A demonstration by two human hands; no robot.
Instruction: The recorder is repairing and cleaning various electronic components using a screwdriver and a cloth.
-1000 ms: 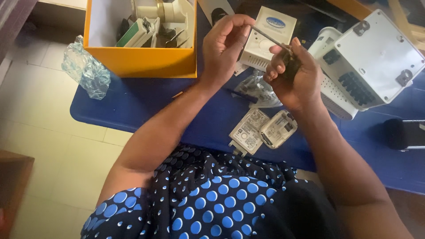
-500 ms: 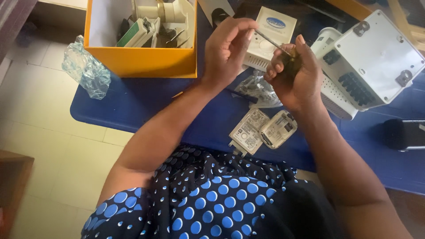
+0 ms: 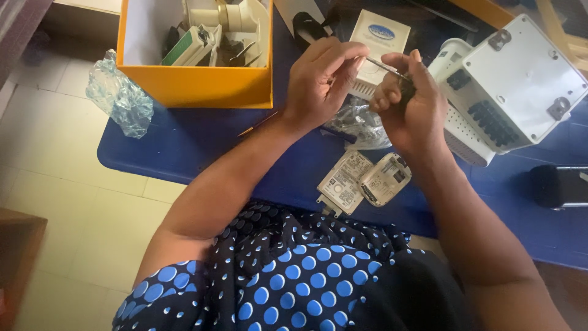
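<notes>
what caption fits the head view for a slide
Both hands, left hand and right hand, hold a thin metal tool above a blue table.

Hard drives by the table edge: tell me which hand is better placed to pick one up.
Probably the left hand: it only pinches the tip of the thin metal tool, while the right hand is fisted around its handle. The hard drives lie between both forearms, near either.
</notes>
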